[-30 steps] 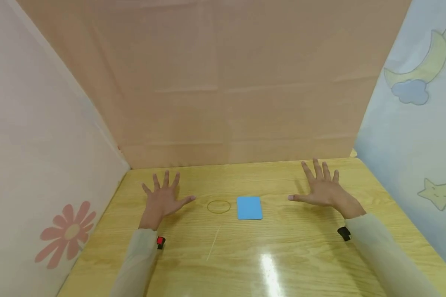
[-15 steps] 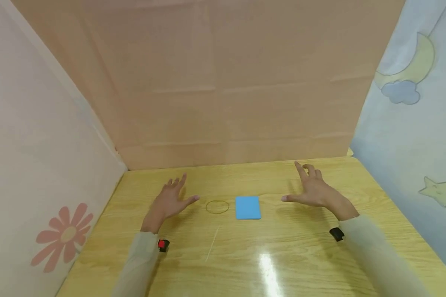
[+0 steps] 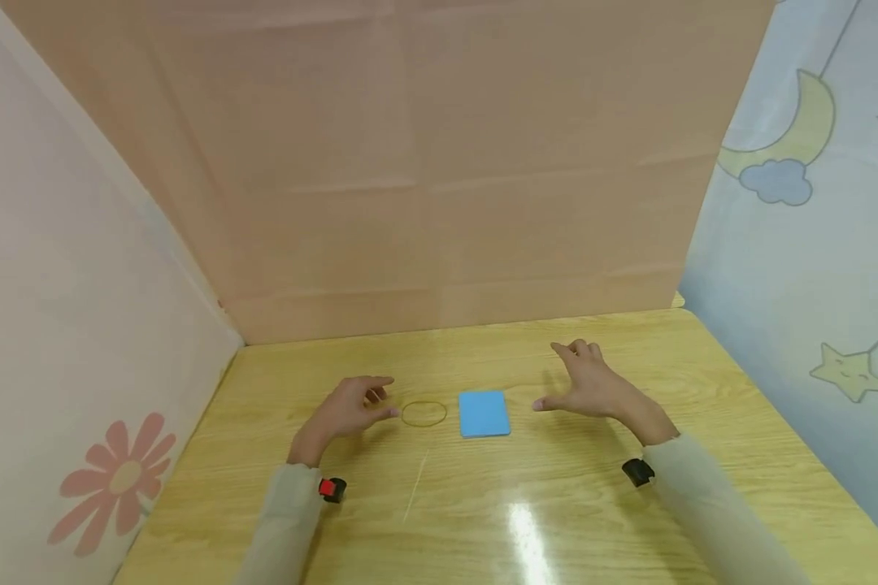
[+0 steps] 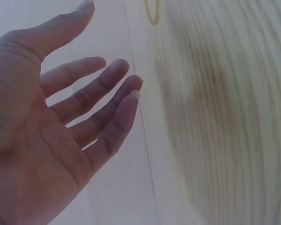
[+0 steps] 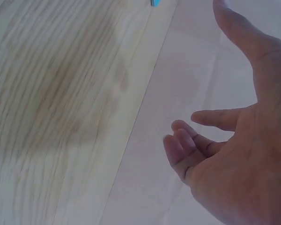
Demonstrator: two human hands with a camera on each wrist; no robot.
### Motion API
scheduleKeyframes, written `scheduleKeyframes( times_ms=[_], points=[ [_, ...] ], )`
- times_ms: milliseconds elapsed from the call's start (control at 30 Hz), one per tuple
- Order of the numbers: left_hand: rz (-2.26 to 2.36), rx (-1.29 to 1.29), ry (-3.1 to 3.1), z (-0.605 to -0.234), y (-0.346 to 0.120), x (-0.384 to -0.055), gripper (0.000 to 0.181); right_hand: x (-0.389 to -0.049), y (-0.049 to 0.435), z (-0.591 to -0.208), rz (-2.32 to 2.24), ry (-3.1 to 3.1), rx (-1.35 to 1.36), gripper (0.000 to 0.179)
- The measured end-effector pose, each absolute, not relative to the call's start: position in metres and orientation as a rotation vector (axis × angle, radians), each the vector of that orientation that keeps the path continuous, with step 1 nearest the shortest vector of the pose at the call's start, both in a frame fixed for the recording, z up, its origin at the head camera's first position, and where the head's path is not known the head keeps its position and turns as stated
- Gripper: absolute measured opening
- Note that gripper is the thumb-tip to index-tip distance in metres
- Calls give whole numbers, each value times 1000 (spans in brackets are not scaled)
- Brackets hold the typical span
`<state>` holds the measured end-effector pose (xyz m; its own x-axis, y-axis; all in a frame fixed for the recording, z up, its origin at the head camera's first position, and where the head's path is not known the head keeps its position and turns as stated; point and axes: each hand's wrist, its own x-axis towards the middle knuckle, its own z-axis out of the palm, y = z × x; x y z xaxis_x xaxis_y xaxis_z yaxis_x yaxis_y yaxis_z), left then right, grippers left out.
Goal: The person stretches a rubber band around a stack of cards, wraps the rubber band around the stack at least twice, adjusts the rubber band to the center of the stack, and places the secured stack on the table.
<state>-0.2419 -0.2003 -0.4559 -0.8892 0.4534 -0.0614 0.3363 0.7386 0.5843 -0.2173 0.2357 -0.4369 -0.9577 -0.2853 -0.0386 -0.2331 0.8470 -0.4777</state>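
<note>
A thin yellow rubber band (image 3: 424,403) lies as an oval loop on the wooden table. Just right of it is a flat blue square (image 3: 484,414) with rounded corners. My left hand (image 3: 351,406) hovers beside the band's left side, thumb and index finger apart with nothing between them; its palm and loosely bent fingers show in the left wrist view, with part of the band (image 4: 153,11) at the top. To the right of the square, my right hand (image 3: 588,386) is held above the table, thumb spread from the bent fingers, holding nothing. A corner of the square (image 5: 154,2) shows in the right wrist view.
The wooden table (image 3: 571,504) meets a tall brown sheet (image 3: 424,203) at its back edge. A pale wall (image 3: 80,284) with a flower stands on the left, and a blue patterned wall (image 3: 790,284) on the right. A thin pale line (image 3: 415,486) lies in front of the band.
Both hands have moved inward toward the band and the square, and their spread fingers have bent. The head view has shifted slightly. The band and square lie where they were.
</note>
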Motion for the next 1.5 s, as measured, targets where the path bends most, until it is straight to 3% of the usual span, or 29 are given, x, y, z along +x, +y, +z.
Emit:
scheduleKeyframes(
  times_ms=[833, 1500],
  points=[
    [929, 447, 2758, -471, -174, -245, 33, -213, 176, -460, -852, 2688, -610, 104],
    [930, 424, 2764, -475, -157, -247, 31, -207, 154, -470, -772, 2758, -705, 79]
  ],
)
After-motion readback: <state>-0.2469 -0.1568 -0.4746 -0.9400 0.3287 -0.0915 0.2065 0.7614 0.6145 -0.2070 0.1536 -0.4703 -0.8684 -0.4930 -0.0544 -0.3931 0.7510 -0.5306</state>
